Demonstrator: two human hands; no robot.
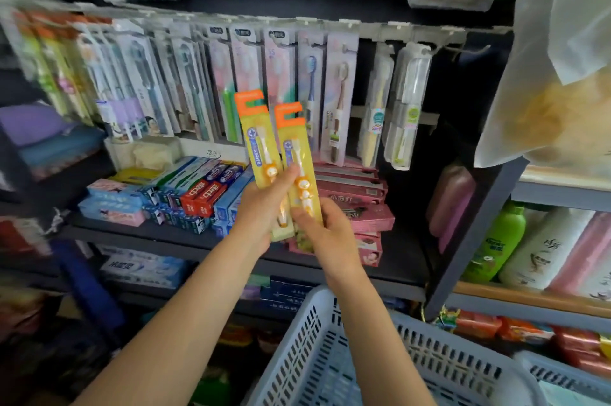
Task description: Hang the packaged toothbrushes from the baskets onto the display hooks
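While the left hand (261,207) grips one yellow toothbrush pack (261,141) and the right hand (325,230) pinches the other pack (299,157) (both raised above the basket (330,356)), the overlapping cards could snag short of the hook rail (456,48) and drop.

We read "中华" on the red toothpaste boxes (204,197) on the shelf, left of the yellow toothbrush packs (264,147). Right of those packs, a pink box (357,199) reads "小苏打". Other print is too blurred.
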